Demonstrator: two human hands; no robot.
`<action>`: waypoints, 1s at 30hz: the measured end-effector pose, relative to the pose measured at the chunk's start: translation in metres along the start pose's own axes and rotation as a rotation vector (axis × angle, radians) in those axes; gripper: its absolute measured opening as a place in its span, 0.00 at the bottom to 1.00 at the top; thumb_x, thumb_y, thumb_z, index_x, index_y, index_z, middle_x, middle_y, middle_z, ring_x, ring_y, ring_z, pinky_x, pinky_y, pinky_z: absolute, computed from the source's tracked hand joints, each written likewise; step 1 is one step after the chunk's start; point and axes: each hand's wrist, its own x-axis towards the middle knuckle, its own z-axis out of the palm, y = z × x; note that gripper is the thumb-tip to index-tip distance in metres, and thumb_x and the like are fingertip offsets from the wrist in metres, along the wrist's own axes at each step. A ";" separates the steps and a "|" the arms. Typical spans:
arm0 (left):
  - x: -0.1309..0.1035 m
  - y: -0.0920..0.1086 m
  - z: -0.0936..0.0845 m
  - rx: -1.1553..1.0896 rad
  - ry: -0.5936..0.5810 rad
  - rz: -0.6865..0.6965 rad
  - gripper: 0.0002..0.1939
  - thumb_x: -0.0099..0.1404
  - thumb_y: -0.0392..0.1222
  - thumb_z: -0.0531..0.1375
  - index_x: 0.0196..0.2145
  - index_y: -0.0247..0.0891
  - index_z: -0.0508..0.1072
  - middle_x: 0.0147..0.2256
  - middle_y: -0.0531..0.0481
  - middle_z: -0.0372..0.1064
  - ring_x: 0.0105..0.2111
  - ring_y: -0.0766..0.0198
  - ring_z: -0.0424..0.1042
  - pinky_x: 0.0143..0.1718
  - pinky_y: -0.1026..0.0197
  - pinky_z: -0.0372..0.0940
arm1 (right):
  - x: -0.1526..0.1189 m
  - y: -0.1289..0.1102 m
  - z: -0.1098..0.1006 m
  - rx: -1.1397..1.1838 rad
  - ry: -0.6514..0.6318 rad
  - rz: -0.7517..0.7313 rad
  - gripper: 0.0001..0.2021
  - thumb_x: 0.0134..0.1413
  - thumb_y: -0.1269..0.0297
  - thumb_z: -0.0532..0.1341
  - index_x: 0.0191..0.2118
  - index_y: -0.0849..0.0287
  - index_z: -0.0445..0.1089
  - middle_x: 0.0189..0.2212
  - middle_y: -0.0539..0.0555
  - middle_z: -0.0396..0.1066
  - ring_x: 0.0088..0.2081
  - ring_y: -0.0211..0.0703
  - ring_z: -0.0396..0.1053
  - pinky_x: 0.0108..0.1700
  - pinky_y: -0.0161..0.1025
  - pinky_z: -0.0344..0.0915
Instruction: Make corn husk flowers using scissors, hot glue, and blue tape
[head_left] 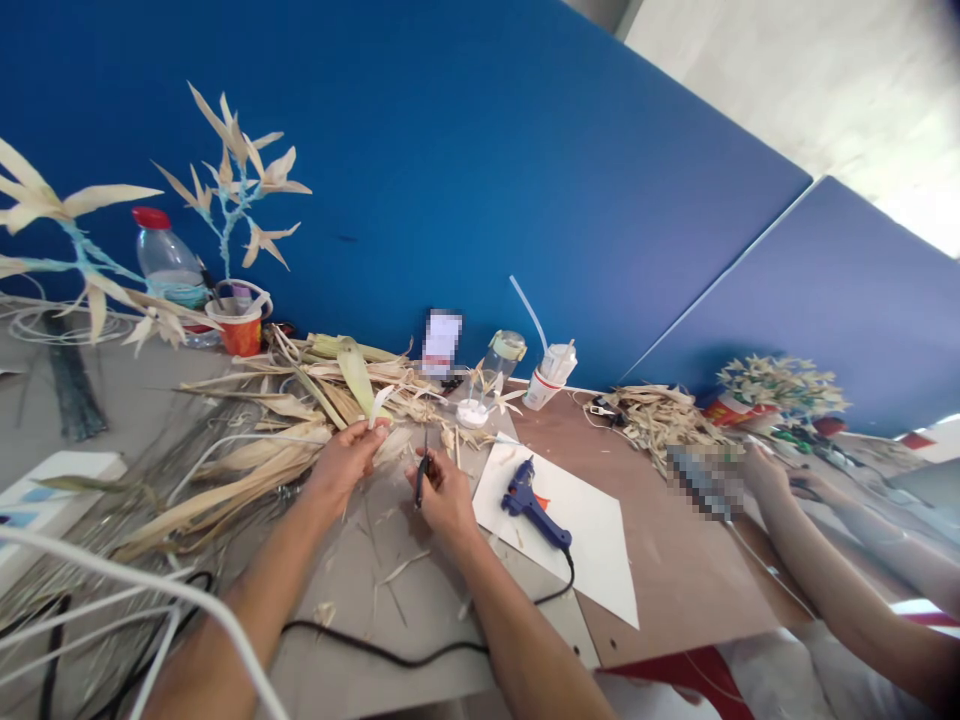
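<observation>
Head view: pale husk strip (380, 402) pinched in fingers (373, 433) of left hand (351, 454).

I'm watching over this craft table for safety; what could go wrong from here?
The scissors in the right hand are close to the left hand, so a slip might nick its fingers. The black cord passes under the right forearm; a snag could drag the glue gun. If hot, its nozzle might scorch the white sheet beneath.

left hand (351, 458): pale strip (379, 404) | right hand (448, 492): scissors (422, 482) | blue glue gun (534, 505): on white sheet (600, 560)
</observation>
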 end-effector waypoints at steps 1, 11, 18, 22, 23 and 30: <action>-0.001 0.001 0.000 -0.017 0.013 0.005 0.22 0.47 0.48 0.68 0.38 0.33 0.74 0.14 0.63 0.50 0.14 0.75 0.47 0.17 0.66 0.41 | -0.001 -0.002 -0.002 -0.076 -0.009 -0.009 0.18 0.52 0.58 0.58 0.47 0.61 0.70 0.28 0.53 0.71 0.29 0.41 0.66 0.31 0.36 0.61; 0.001 0.005 -0.005 -0.224 -0.049 -0.009 0.18 0.47 0.42 0.69 0.35 0.34 0.72 0.15 0.64 0.50 0.14 0.77 0.45 0.17 0.69 0.45 | -0.016 -0.036 -0.011 -0.817 -0.204 0.092 0.28 0.51 0.65 0.58 0.58 0.65 0.58 0.46 0.68 0.70 0.41 0.55 0.73 0.38 0.44 0.65; 0.002 0.007 -0.003 -0.276 -0.041 0.010 0.16 0.46 0.43 0.69 0.29 0.34 0.70 0.15 0.64 0.50 0.13 0.77 0.44 0.15 0.69 0.43 | -0.011 -0.064 -0.012 -1.065 -0.357 0.127 0.24 0.52 0.58 0.59 0.52 0.67 0.65 0.38 0.68 0.75 0.40 0.57 0.75 0.37 0.44 0.68; -0.001 0.009 -0.002 -0.302 -0.046 0.023 0.15 0.49 0.46 0.68 0.26 0.34 0.69 0.16 0.63 0.50 0.13 0.78 0.44 0.15 0.69 0.42 | 0.003 -0.079 -0.015 -1.169 -0.513 0.021 0.21 0.53 0.52 0.57 0.43 0.64 0.74 0.40 0.67 0.76 0.43 0.58 0.74 0.39 0.45 0.68; -0.001 0.010 -0.002 -0.313 -0.053 0.021 0.15 0.49 0.47 0.68 0.27 0.33 0.70 0.17 0.62 0.53 0.13 0.78 0.44 0.15 0.69 0.43 | 0.009 -0.082 -0.018 -1.172 -0.584 -0.011 0.21 0.53 0.52 0.57 0.43 0.63 0.75 0.42 0.67 0.75 0.44 0.58 0.73 0.39 0.45 0.68; -0.001 0.009 -0.002 -0.395 -0.088 -0.034 0.15 0.51 0.45 0.66 0.33 0.31 0.75 0.23 0.56 0.62 0.14 0.79 0.48 0.16 0.70 0.47 | 0.070 -0.073 -0.032 -1.045 -0.584 -0.087 0.17 0.56 0.68 0.53 0.49 0.56 0.73 0.46 0.59 0.75 0.46 0.49 0.72 0.40 0.38 0.65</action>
